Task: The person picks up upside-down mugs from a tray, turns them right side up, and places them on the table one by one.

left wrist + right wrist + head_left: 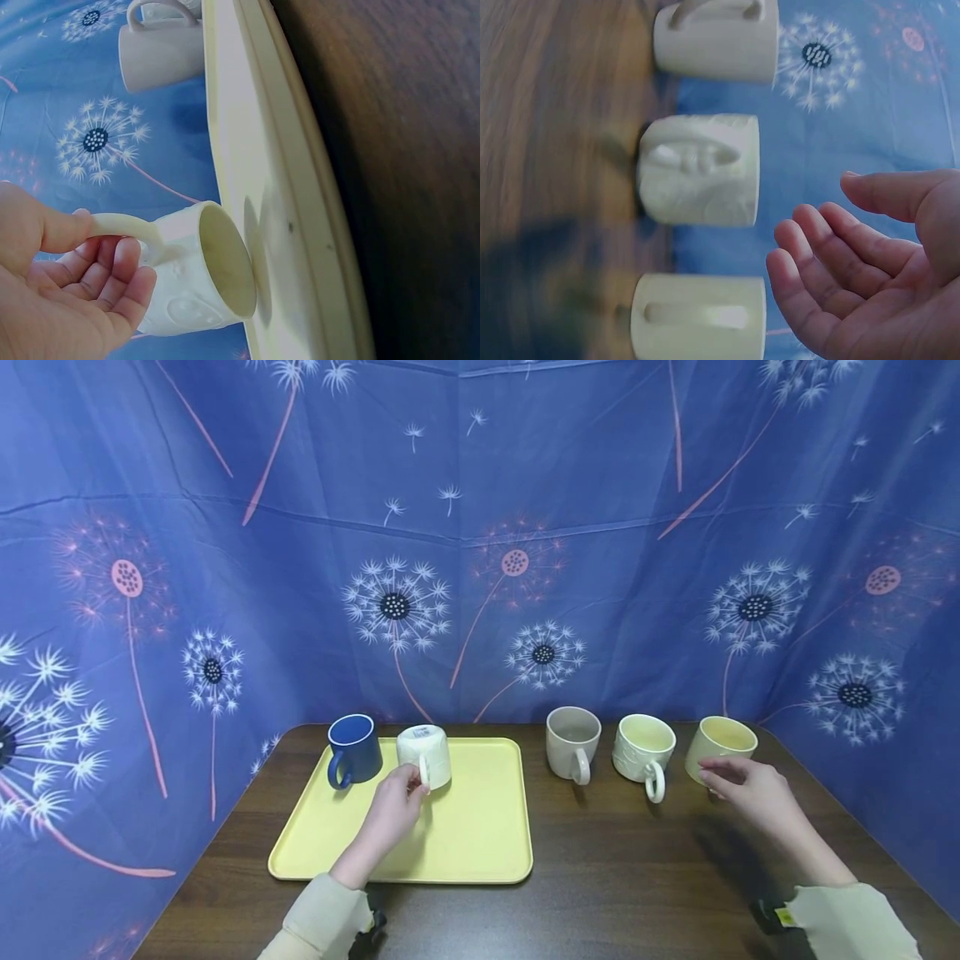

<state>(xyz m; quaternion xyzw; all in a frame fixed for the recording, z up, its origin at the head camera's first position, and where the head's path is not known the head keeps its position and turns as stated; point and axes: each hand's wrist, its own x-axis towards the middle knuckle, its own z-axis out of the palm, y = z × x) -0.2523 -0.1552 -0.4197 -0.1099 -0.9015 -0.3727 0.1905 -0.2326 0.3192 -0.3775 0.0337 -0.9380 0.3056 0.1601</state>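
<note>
Head view: from where I stand, the yellow tray [480, 852] lies on the left half of the wood table [600, 902], its long near side roughly along the table's near edge. Hands well apart.

Left hand [393, 802], over the tray, pinches the handle of the embossed white mug [433, 752]. Mug is upside down, base up, rim to the tray near its far edge. Can't tell if the rim touches.

Right hand [757, 797] is empty, fingers loosely bent, thumb clear of them; it hovers just beside the pale yellow mug [699, 760] near the table's far right corner.

Further back: upright navy mug [363, 758] at the tray's far left corner, just beside the white one. Along the table's far edge, middle to right: grey mug [561, 756], pale green embossed mug [632, 762], then the yellow one, all upright. Dandelion-print curtain [637, 610] behind.

My take on the white mug: handle-only pinch lets the body swing, so steady the wrist, bring the rim down flat, leave a gap to the navy mug, release only once fully seated.
</note>
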